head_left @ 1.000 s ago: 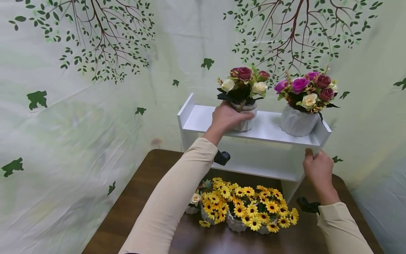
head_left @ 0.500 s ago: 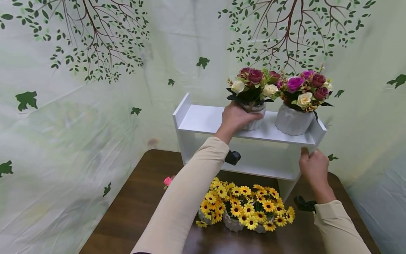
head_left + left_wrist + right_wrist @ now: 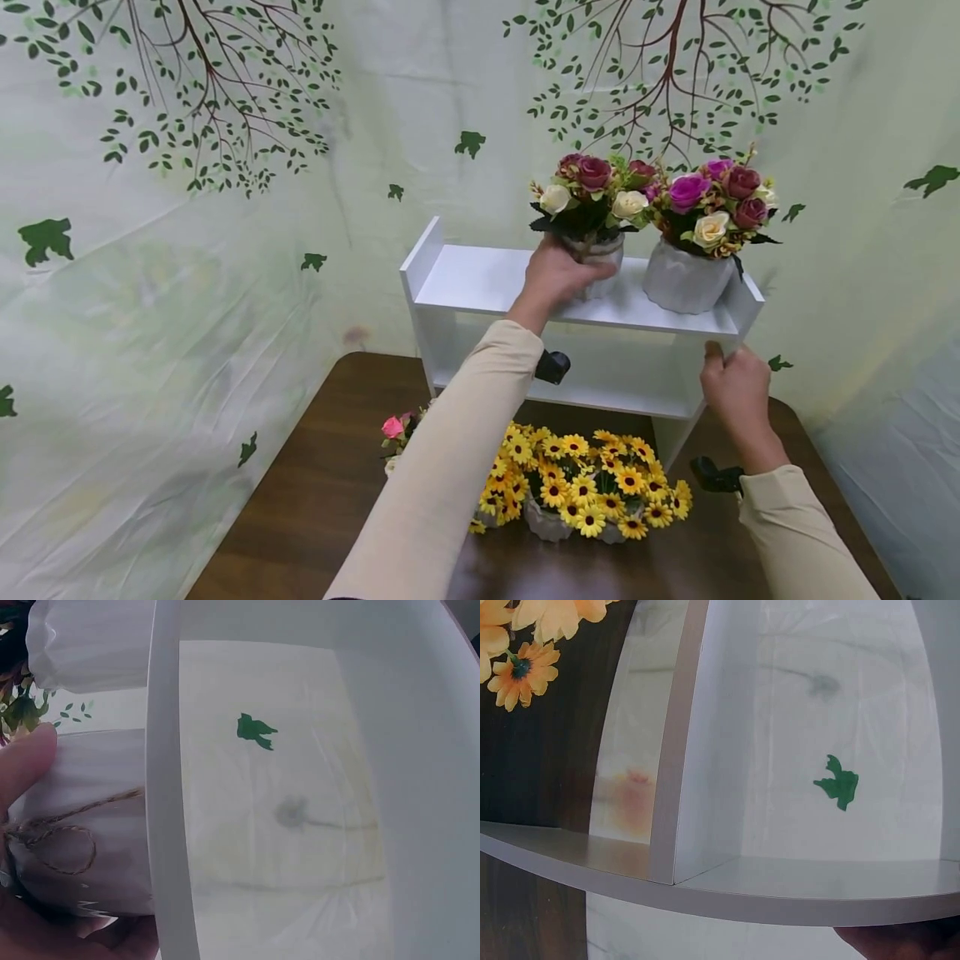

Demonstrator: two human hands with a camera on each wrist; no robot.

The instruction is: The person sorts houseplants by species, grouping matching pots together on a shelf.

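On the top board of a white two-tier shelf (image 3: 472,275), my left hand (image 3: 557,277) grips a white flower pot (image 3: 90,776) tied with a twine bow. Dark red and cream roses (image 3: 592,187) fill it. In the left wrist view, the thumb lies on the near side of the pot and the fingers wrap beneath. Just right of it stands a second white pot (image 3: 686,279) with magenta, dark red and cream roses. My right hand (image 3: 738,387) holds the shelf's right side panel below the top board, mostly hidden behind it in the right wrist view.
Several pots of yellow daisies (image 3: 585,492) stand on the dark wooden table (image 3: 285,508) in front of the shelf. Pink roses (image 3: 393,427) show partly behind the left sleeve. A leaf-printed fabric backdrop (image 3: 187,292) hangs close behind and beside the table.
The left hand has slid its pot rightward along the top board, closer to the second pot. The right hand keeps its hold on the side panel. The head view has shifted slightly.
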